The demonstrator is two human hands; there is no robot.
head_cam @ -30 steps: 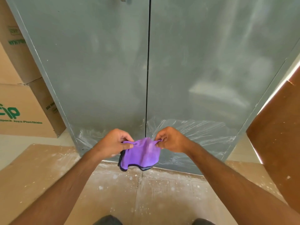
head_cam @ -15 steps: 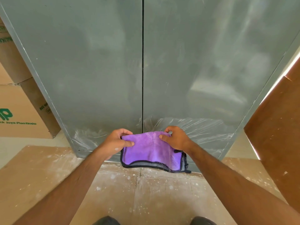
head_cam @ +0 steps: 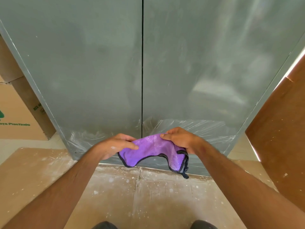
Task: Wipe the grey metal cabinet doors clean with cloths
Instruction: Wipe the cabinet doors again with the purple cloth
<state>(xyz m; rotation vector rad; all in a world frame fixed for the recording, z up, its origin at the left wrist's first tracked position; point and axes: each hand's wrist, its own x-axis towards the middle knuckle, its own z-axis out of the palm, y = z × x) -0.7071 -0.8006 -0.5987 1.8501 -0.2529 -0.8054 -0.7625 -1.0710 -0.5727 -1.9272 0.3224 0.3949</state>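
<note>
Both hands on one purple microfibre cloth with black stitched edging, held in the air low in front of the tall grey metal cabinet doors, near the dark centre seam between the two leaves. Left hand grips the cloth's left end, thumb laid across the top. Right hand grips the right end, fingers curled over the upper edge. Cloth sags between them, lower edge arched, a black loop tab hanging off the right corner. Crinkled clear plastic film covers the bottom strip of the doors. Door surface looks smeared and hazy. Brown cardboard box with green print at left, brown wooden panel at right, dusty speckled cardboard floor sheet underfoot.
</note>
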